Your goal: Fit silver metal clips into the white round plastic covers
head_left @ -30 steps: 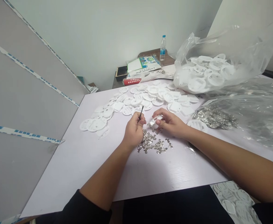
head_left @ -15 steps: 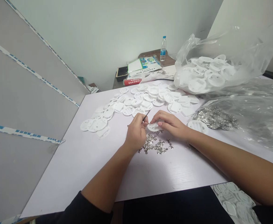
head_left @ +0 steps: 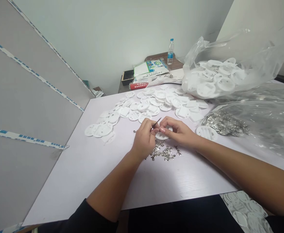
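My left hand (head_left: 145, 137) is closed around a thin dark pointed tool (head_left: 157, 121), whose tip sticks out up and to the right. My right hand (head_left: 179, 130) has thumb and forefinger pinched together, meeting the left fingertips; anything between them is too small to make out. Just beneath the fingertips is a round white plastic disc (head_left: 165, 134), partly covered by both hands. Small shiny metal pieces (head_left: 167, 152) lie scattered on the table in front of the hands, some hidden by the left hand.
Many white plastic discs (head_left: 143, 106) are spread behind my hands. On the right are a clear bag of discs (head_left: 225, 76) and a bag of metal pieces (head_left: 225, 123). A grey partition (head_left: 30, 106) borders the left; a water bottle (head_left: 170, 53) stands at the back.
The right fingers have left the disc's edge and drawn together in a pinch against the left fingertips. The disc now lies lower, under the hands. The tool has shifted slightly right.
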